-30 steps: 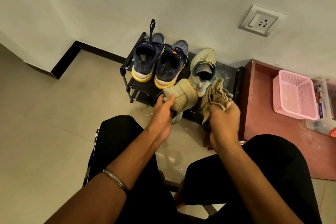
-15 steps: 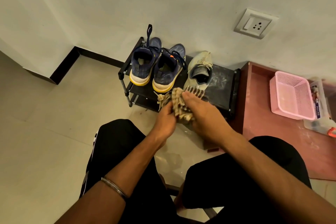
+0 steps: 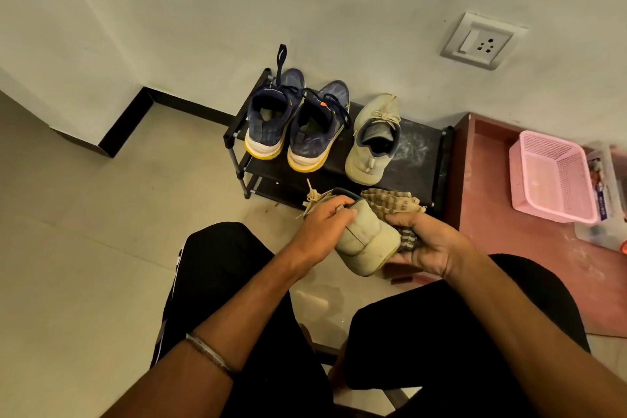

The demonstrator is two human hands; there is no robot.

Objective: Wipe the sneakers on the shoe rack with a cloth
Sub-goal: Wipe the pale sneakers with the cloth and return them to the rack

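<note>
1. The left hand (image 3: 325,224) holds a beige sneaker (image 3: 364,241) off the rack, fingers curled over its collar and heel toward the person.
2. The right hand (image 3: 427,244) sits at three o'clock of that sneaker, fingers closed round a striped cloth (image 3: 390,205) that bunches against the shoe's far side and touches it.
3. The shoe rack (image 3: 424,159) lies at twelve o'clock of the hands. On it stand two navy sneakers (image 3: 288,125) with yellow soles and, at their three o'clock, the beige sneaker's mate (image 3: 373,142); pale dust shows on the bare shelf beside it.
4. The step in hand appears to be wiping the held sneaker, probably its side or sole edge.
5. The next move likely calls for turning the shoe in the left hand so the cloth meets an unwiped face, with firm pressure.
6. The three racked sneakers seem yet to be dealt with; I cannot tell whether any is already clean.
</note>
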